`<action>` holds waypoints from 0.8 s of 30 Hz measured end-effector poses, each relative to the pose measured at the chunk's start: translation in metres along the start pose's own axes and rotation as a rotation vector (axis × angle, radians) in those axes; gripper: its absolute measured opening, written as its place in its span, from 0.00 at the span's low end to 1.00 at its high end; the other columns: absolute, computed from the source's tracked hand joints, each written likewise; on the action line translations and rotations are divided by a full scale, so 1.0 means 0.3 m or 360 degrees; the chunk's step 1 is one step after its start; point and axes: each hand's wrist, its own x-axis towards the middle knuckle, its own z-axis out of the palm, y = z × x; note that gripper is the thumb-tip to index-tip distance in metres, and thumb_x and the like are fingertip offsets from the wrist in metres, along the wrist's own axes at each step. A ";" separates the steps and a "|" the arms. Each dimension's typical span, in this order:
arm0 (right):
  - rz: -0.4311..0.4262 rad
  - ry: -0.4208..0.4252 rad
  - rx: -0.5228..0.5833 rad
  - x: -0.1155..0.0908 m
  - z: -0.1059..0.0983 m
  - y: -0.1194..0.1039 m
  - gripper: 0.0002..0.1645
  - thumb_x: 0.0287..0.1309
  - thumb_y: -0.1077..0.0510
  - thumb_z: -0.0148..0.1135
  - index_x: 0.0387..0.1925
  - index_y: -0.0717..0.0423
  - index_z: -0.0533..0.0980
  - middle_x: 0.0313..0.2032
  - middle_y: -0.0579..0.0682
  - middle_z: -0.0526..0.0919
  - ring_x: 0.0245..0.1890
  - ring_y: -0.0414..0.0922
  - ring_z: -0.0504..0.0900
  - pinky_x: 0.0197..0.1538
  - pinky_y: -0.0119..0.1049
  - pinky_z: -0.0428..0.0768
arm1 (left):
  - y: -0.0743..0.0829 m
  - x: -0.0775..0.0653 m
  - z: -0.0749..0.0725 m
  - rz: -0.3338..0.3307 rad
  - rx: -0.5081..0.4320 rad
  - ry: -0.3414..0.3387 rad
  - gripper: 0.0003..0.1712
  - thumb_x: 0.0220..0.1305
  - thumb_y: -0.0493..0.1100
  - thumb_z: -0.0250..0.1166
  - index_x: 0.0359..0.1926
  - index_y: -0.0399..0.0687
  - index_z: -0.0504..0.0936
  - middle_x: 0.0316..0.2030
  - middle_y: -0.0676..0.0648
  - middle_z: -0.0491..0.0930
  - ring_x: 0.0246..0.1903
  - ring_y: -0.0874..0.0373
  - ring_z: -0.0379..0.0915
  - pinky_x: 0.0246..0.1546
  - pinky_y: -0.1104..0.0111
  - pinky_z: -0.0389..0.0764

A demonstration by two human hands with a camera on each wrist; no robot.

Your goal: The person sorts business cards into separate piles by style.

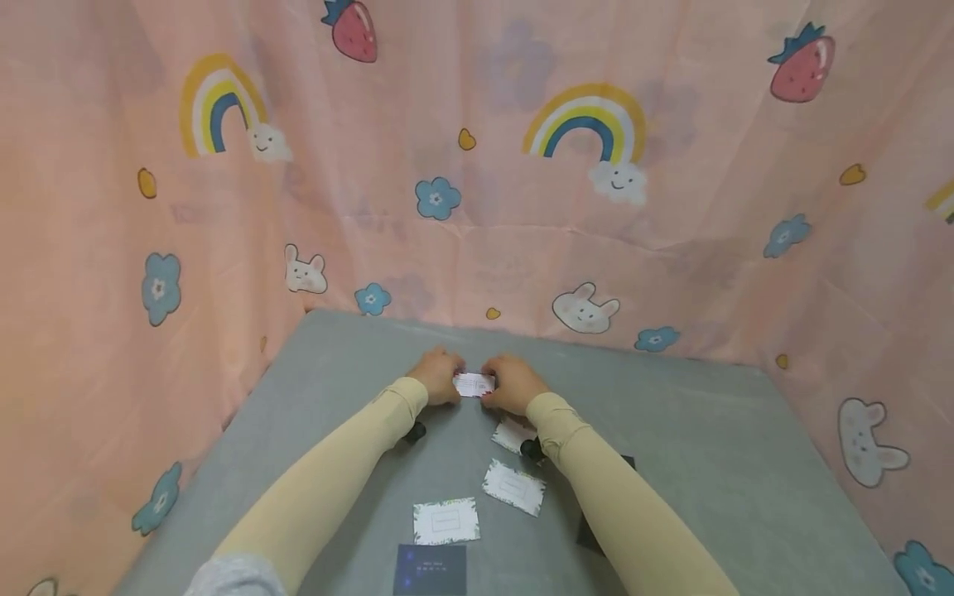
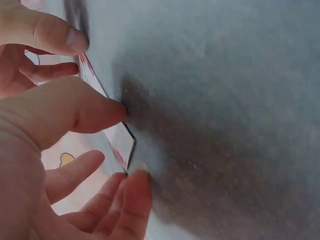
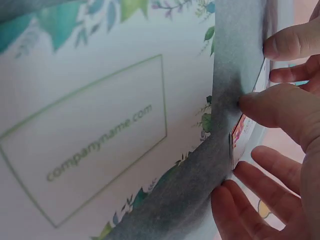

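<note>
A small white rectangular paper-like card with red-patterned ends (image 1: 474, 384) sits lengthwise crosswise between the left hand (image 1: 436, 377) and right hand (image 1: 514, 384), at the grey tabletop's (image 1: 671, 430) far part.

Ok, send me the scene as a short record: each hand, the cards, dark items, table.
left hand: holds the small card at its left end
right hand: holds its right end
leafy white cards: three, nearer the person, one partly hidden
dark blue rectangle: bottom edge of head view
other dark item: mostly behind right sleeve
table: grey
</note>
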 end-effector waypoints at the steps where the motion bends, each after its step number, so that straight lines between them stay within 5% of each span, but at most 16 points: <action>1: -0.0002 -0.0001 0.0008 0.000 0.000 -0.001 0.31 0.55 0.56 0.82 0.60 0.61 0.84 0.54 0.57 0.87 0.53 0.53 0.84 0.62 0.52 0.83 | -0.003 0.005 0.004 0.0002 -0.0006 -0.0006 0.34 0.56 0.39 0.80 0.65 0.44 0.84 0.59 0.38 0.78 0.56 0.45 0.74 0.60 0.53 0.81; 9: -0.0003 0.0021 0.0023 0.001 -0.004 -0.006 0.29 0.55 0.58 0.82 0.59 0.61 0.84 0.51 0.56 0.87 0.48 0.50 0.84 0.57 0.50 0.84 | -0.030 0.038 0.009 0.0064 -0.0037 -0.0037 0.35 0.56 0.39 0.81 0.66 0.42 0.83 0.62 0.37 0.79 0.59 0.44 0.76 0.65 0.51 0.80; 18: 0.0002 0.0020 0.0049 0.001 0.004 -0.015 0.26 0.59 0.59 0.78 0.60 0.59 0.84 0.60 0.59 0.85 0.60 0.56 0.84 0.66 0.53 0.82 | -0.018 0.003 -0.035 0.0159 0.0050 -0.0057 0.35 0.57 0.40 0.81 0.66 0.41 0.83 0.62 0.40 0.80 0.58 0.47 0.78 0.66 0.54 0.80; 24: -0.0009 0.0011 0.0033 -0.023 0.025 0.003 0.27 0.63 0.56 0.77 0.62 0.57 0.83 0.59 0.55 0.84 0.58 0.54 0.83 0.65 0.53 0.82 | -0.039 -0.005 -0.003 0.0176 0.0078 -0.0025 0.39 0.57 0.41 0.80 0.70 0.41 0.80 0.63 0.40 0.79 0.60 0.47 0.78 0.66 0.55 0.80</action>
